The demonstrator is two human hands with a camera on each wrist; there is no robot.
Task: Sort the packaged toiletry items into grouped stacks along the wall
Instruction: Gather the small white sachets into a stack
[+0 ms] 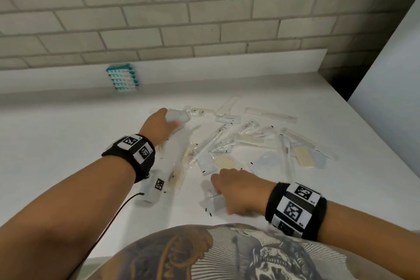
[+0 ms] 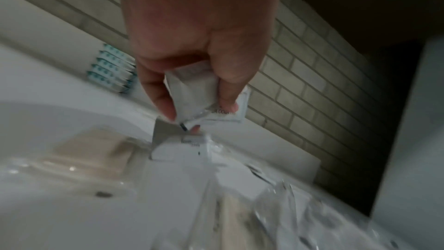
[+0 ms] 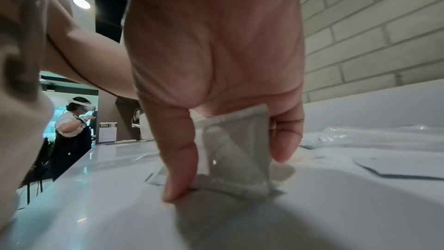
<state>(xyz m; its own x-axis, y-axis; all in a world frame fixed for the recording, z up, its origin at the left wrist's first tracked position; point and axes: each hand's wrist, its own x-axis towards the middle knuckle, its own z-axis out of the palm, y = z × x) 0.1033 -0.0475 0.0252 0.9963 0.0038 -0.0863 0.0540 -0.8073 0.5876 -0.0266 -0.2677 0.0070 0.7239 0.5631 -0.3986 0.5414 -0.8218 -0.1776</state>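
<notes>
Clear and white packaged toiletry items [image 1: 229,141] lie scattered over the white counter [image 1: 68,143]. My left hand [image 1: 162,126] is raised at the pile's far left and pinches a few white sachets [image 2: 199,94] between thumb and fingers, above a small white box [image 2: 180,149]. Near the front edge, my right hand [image 1: 229,191] presses down on the counter and pinches a clear square packet [image 3: 236,157]. A stack of teal-and-white packets [image 1: 122,77] stands against the low ledge by the brick wall.
Flat comb sleeves [image 1: 270,115] lie at the pile's far side, beige soap packets [image 1: 304,154] at its right. A white panel [image 1: 391,88] closes off the right side. Bare counter lies to the left. Another person [image 3: 72,126] stands far off along the counter.
</notes>
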